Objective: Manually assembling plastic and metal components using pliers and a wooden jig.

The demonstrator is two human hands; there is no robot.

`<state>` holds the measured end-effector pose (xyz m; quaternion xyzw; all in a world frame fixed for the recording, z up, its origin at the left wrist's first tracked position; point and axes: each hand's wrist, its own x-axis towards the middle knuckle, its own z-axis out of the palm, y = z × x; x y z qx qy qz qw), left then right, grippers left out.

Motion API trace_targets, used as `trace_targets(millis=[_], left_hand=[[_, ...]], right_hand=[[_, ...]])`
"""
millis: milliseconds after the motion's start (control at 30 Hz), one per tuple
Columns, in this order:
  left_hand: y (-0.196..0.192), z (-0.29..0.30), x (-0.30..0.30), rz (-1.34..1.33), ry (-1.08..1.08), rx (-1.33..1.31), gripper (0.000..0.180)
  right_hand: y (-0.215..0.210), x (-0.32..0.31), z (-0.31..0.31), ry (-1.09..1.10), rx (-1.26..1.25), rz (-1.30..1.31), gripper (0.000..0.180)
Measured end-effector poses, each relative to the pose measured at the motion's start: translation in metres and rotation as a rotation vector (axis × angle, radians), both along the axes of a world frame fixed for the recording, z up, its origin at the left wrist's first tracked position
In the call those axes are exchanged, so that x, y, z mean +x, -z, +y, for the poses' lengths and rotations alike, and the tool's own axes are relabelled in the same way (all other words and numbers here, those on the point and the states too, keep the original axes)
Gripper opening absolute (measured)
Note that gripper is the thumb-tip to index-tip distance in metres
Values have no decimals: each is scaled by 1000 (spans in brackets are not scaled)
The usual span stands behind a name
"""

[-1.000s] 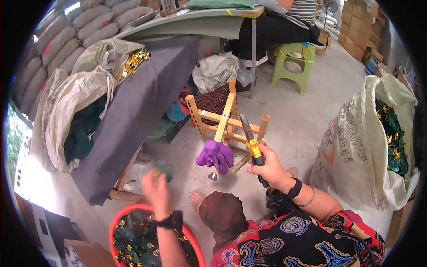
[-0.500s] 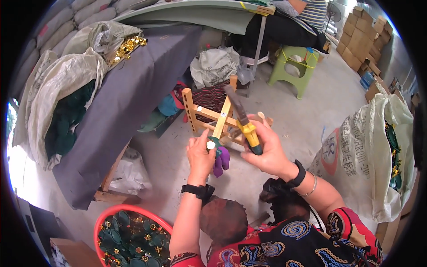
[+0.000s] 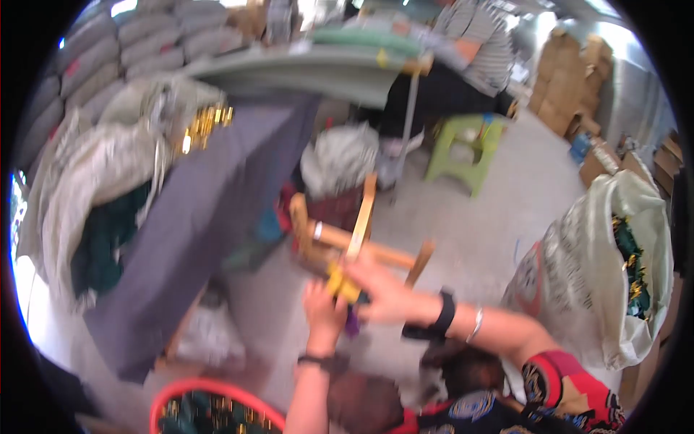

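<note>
Motion blurs both hands, which are close together at the near end of a wooden frame [image 3: 359, 224]. My right hand [image 3: 383, 289] is closed around a hand tool [image 3: 341, 282] with a yellow and dark green handle. Its dark flat blade, clear half a second ago, cannot be made out now. My left hand [image 3: 323, 312] is closed right beside the handle, at the end of the frame's bar. What its fingers hold is hidden. A bit of a purple piece [image 3: 352, 323] shows just below, between the two hands.
A red tub [image 3: 217, 387] of dark green and gold pieces stands at lower left. Left is a cloth-covered table [image 3: 217, 188] with an open sack [image 3: 65, 217] and gold pieces. A white sack [image 3: 571, 267] stands right, a green stool [image 3: 466, 152] beyond. Someone in stripes [image 3: 481, 43] sits behind.
My right hand has swung down and left with the tool, meeting my left hand. The left has dropped slightly. The view has tilted up, and the purple piece is now mostly covered.
</note>
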<state>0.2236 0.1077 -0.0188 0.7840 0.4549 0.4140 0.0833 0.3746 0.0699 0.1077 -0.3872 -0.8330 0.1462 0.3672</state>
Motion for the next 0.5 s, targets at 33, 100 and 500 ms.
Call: trace_targets(millis=[33, 100, 500], left_hand=[[1, -1, -1, -73, -6, -1, 30], [-10, -7, 1, -139, 16, -17, 26], [-41, -11, 19, -289, 42, -72, 11]], right_hand=[[-3, 1, 4, -68, -125, 8, 52], [-22, 6, -5, -118, -39, 27, 53], [-133, 52, -27, 317, 466, -154, 62]])
